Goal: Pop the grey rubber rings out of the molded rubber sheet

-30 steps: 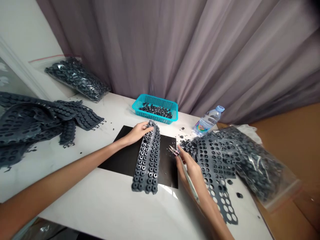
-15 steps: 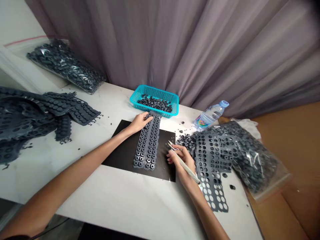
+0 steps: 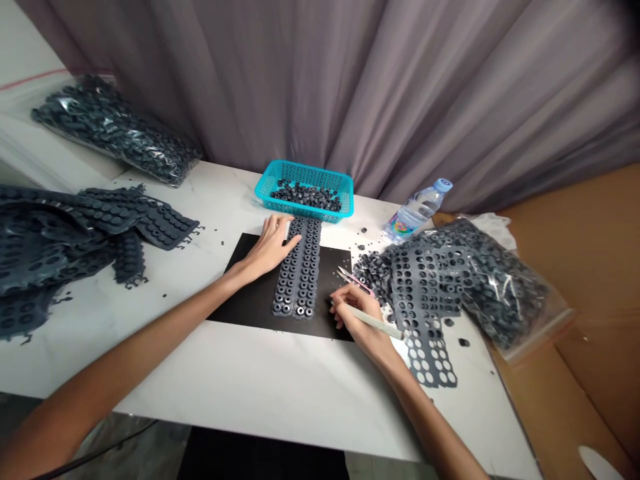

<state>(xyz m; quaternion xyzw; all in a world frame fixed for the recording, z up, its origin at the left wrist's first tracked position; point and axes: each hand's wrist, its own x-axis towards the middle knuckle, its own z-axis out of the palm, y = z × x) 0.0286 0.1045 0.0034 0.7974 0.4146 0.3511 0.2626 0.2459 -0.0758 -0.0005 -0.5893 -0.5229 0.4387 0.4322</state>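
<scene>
A dark rubber strip studded with small rings [image 3: 299, 273] lies lengthwise on a black mat [image 3: 253, 298] in the middle of the white table [image 3: 260, 387]. My left hand [image 3: 269, 247] rests flat on the strip's upper left edge, fingers stretched out. My right hand [image 3: 356, 315] is closed round a pair of tweezers [image 3: 356, 280], whose tips point up and left, just right of the strip. A teal basket [image 3: 305, 191] with loose dark rings stands right behind the strip.
Emptied perforated rubber sheets [image 3: 425, 300] and a clear bag of rings [image 3: 505, 293] lie to the right, a water bottle [image 3: 415, 213] behind them. More rubber sheets [image 3: 65, 233] pile up at the left, another bag [image 3: 115, 130] at the back left. A grey curtain hangs behind.
My left hand has flattened the strip onto the mat and now lies open on it. My right hand with the tweezers has drawn a little nearer the strip's lower end. The view has shifted.
</scene>
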